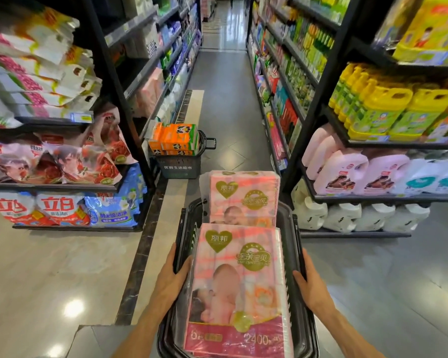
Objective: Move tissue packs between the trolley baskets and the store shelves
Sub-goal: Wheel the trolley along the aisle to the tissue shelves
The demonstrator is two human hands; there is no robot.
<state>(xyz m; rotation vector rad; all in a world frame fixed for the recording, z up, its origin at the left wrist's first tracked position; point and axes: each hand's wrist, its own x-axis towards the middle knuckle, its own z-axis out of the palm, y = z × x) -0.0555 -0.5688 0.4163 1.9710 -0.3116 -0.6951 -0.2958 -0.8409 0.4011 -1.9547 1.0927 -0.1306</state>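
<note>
Two large pink tissue packs lie in the black trolley basket [287, 228] in front of me: the near pack [239, 290] and a far pack [243, 200] that sticks out over the basket's front. My left hand [172, 273] grips the basket's left rim beside the near pack. My right hand [309, 279] grips the right rim. A second dark basket [180, 164] stands farther up the aisle on the left, filled with orange tissue packs [175, 138].
Shelves line both sides of the narrow aisle. Detergent bags [60, 210] fill the left end shelf. Pink and white bottles [347, 174] and yellow-green bottles [388, 112] fill the right one. The tiled floor [225, 104] runs straight ahead between them.
</note>
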